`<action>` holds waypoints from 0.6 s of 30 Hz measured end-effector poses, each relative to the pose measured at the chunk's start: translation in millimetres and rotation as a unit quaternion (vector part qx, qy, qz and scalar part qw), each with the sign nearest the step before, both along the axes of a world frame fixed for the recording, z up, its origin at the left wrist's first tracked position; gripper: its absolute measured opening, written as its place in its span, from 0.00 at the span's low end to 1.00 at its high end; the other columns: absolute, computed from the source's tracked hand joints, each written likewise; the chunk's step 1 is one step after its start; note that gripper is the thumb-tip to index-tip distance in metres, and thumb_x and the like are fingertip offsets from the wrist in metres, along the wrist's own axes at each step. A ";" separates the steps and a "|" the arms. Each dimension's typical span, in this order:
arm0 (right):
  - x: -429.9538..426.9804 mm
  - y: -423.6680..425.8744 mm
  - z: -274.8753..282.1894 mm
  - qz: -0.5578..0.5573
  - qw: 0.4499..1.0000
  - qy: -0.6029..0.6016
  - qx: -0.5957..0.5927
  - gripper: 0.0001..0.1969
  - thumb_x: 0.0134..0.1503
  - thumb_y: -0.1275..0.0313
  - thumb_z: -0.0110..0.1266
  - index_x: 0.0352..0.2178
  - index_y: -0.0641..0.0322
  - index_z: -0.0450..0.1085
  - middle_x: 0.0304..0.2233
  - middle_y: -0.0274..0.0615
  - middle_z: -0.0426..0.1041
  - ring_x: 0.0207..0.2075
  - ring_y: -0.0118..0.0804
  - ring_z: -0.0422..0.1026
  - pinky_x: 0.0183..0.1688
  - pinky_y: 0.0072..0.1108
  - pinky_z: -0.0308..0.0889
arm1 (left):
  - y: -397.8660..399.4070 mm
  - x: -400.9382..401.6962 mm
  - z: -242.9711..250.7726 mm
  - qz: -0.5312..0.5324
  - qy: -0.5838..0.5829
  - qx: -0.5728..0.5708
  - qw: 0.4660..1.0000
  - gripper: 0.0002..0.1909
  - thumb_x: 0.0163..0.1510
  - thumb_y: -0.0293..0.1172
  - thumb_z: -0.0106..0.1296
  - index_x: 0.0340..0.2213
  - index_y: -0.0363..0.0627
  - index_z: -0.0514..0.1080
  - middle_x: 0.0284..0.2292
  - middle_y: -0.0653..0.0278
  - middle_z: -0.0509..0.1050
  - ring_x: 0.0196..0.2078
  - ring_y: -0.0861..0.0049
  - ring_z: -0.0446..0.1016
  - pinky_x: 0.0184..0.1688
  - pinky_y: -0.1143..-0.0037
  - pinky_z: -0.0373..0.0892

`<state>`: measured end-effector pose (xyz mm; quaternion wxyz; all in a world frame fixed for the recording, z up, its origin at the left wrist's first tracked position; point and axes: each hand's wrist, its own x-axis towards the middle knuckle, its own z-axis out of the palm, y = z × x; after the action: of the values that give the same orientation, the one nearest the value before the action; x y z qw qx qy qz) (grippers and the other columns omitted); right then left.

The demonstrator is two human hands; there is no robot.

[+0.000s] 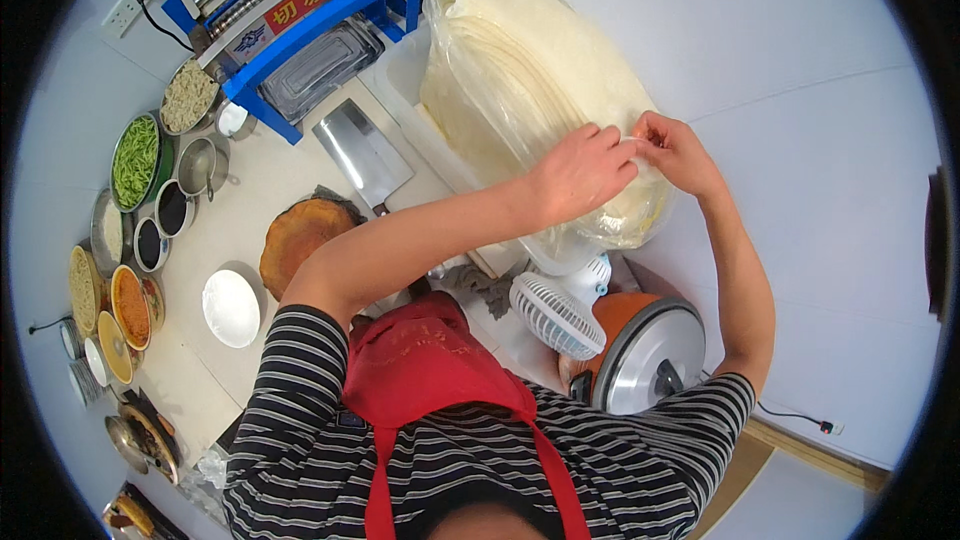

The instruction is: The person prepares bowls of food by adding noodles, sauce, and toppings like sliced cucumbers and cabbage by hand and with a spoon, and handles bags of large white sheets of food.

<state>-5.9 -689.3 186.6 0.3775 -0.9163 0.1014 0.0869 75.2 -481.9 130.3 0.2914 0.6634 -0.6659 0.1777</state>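
Observation:
A thick stack of pale, thin dough sheets (555, 52) leans inside a clear plastic bag (469, 105), which sits in a white plastic tub (401, 82). At the near right end of the stack, my left hand (585, 172) has its fingers curled at a thin whitish edge (636, 139). My right hand (675, 152) pinches that same edge from the other side, its fingertips close to those of the left. Whether the edge belongs to a sheet or to the bag, I cannot tell. My left forearm crosses above the tub's near side.
A cleaver (364, 150) lies beside the tub, near a round wooden block (304, 240). A blue-framed cutting machine (322, 22) stands behind. Bowls of shredded cucumber (135, 161) and orange sauce (133, 307) line the left. A small fan (559, 315) and lidded orange pot (652, 352) are close by.

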 end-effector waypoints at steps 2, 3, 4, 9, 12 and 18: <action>5.8 -4.6 5.2 -0.062 0.995 -0.062 -0.044 0.06 0.56 0.75 0.53 0.27 0.62 0.64 0.21 0.26 0.62 0.25 0.21 0.58 0.28 0.18 0.57 | -4.9 -0.2 -0.9 -0.028 0.007 -0.041 0.999 0.04 0.45 0.28 0.51 0.26 0.43 0.70 0.34 0.60 0.71 0.38 0.68 0.71 0.44 0.69 0.69; 10.0 -3.8 5.2 -0.123 0.982 -0.121 -0.082 0.05 0.56 0.74 0.52 0.28 0.62 0.64 0.21 0.26 0.62 0.25 0.22 0.59 0.28 0.17 0.57 | -3.7 -0.8 -2.0 -0.054 0.016 -0.076 0.996 0.04 0.43 0.27 0.51 0.25 0.42 0.70 0.34 0.61 0.71 0.39 0.68 0.70 0.43 0.70 0.69; 18.9 -1.4 14.8 -0.203 0.976 -0.066 0.041 0.06 0.56 0.71 0.53 0.30 0.60 0.63 0.21 0.27 0.62 0.25 0.21 0.60 0.28 0.18 0.59 | -3.0 -1.5 -1.9 -0.052 0.014 -0.074 0.996 0.04 0.43 0.27 0.51 0.25 0.42 0.70 0.34 0.61 0.71 0.39 0.68 0.70 0.43 0.70 0.69; 24.1 -0.6 42.5 -0.139 0.988 -0.056 0.037 0.10 0.51 0.72 0.58 0.36 0.60 0.68 0.22 0.28 0.64 0.27 0.21 0.64 0.30 0.19 0.62 | -4.8 7.9 5.3 0.009 0.140 0.048 0.989 0.05 0.46 0.26 0.50 0.29 0.41 0.67 0.26 0.61 0.72 0.33 0.63 0.74 0.32 0.67 0.70; 12.5 -43.0 20.1 -0.050 0.988 0.064 -0.129 0.07 0.51 0.73 0.58 0.32 0.61 0.71 0.25 0.29 0.69 0.28 0.24 0.65 0.33 0.19 0.63 | -22.8 9.0 23.4 -0.016 0.161 0.153 0.975 0.12 0.48 0.25 0.48 0.38 0.40 0.68 0.24 0.59 0.75 0.29 0.59 0.76 0.30 0.64 0.70; 160.1 -47.7 47.9 -0.148 0.980 -0.126 0.040 0.13 0.59 0.63 0.47 0.27 0.62 0.70 0.24 0.32 0.70 0.27 0.25 0.67 0.32 0.20 0.65 | -57.9 5.6 22.3 -0.016 0.087 0.302 0.949 0.23 0.51 0.31 0.47 0.51 0.46 0.68 0.28 0.55 0.78 0.31 0.60 0.78 0.32 0.63 0.71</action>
<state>154.2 -737.1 234.5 0.4324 -0.8789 0.1840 -0.0817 80.8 -539.8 152.6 0.1371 0.7227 -0.6708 -0.0944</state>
